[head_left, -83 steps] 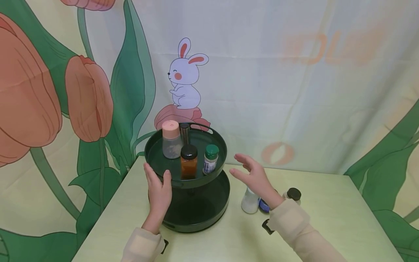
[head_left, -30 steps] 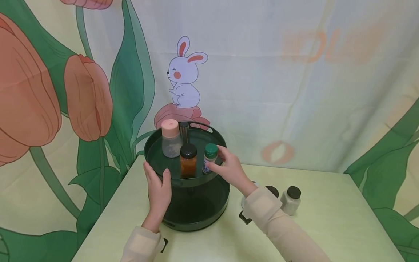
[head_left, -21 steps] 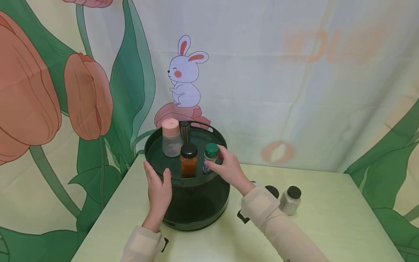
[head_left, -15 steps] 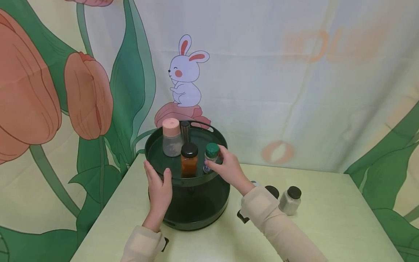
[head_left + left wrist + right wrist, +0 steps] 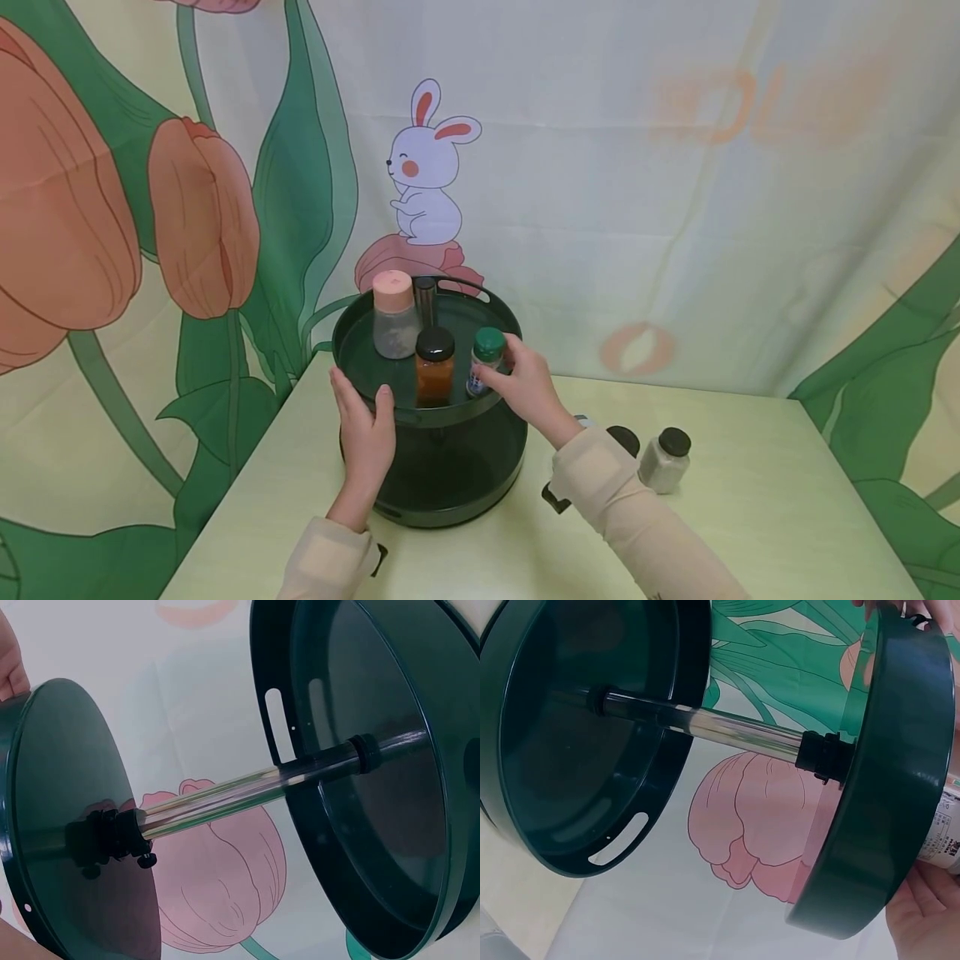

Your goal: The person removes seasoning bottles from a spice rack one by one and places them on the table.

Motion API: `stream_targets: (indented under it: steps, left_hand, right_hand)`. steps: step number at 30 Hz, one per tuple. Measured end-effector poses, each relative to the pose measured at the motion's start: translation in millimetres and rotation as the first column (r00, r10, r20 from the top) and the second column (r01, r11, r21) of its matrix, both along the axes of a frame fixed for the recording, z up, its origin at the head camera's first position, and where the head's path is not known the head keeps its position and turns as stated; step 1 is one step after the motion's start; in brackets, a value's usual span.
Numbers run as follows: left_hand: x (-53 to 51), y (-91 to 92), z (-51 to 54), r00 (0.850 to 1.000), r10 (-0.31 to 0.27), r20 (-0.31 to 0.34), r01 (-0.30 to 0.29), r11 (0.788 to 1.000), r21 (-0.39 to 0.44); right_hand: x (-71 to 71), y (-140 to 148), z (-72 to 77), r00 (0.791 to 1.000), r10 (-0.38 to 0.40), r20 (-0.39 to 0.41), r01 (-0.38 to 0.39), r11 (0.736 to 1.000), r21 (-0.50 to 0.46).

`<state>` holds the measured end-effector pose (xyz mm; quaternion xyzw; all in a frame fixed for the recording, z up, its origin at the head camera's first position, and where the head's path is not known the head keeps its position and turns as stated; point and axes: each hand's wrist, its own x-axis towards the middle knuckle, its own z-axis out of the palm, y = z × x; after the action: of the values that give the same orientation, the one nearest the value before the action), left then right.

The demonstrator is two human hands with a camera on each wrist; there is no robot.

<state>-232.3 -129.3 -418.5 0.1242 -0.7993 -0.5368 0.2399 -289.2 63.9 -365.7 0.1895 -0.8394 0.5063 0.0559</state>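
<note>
A dark green two-tier rotating rack stands on the table, with its upper tray (image 5: pixel 360 392) above its lower tray (image 5: pixel 450 517). My right hand (image 5: pixel 528 387) pinches a small green-capped spice jar (image 5: pixel 490 346) between thumb and fingers at the upper tray's right side. The jar is upright; the right wrist view shows its printed label (image 5: pixel 941 836) beyond the tray wall. My left hand (image 5: pixel 367 437) rests against the upper tray's left front rim, fingers straight and thumb raised. Beside the held jar, a black-capped orange spice jar (image 5: pixel 435 371) stands on the tray.
A pink-capped clear shaker (image 5: pixel 393 321) and a slim dark bottle (image 5: pixel 425 302) stand farther back on the upper tray. Right of the rack, a black-capped white jar (image 5: pixel 666 462) and another black lid (image 5: pixel 624 439), partly behind my sleeve, are on the table. A metal pole (image 5: pixel 217 802) joins the tiers.
My right hand has moved left from beside the rack to the green-capped spice jar and taken hold of it. My left hand has stayed at the tray rim.
</note>
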Motion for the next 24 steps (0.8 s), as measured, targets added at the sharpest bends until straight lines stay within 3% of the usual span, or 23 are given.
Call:
stream_targets:
  steps: [10,24]
  left_hand:
    - [0.3,-0.2,-1.2,1.0,-0.006,0.004,0.006,1.0,-0.006]
    - [-0.9,0.2,-1.7,1.0,0.0,-0.001,0.0,1.0,-0.009]
  right_hand:
    - [3.4,2.1,4.4,1.0,0.001,0.019,0.001,0.994,-0.111]
    - [5.5,8.6,19.2,1.0,-0.023,0.003,0.023,0.981,-0.194]
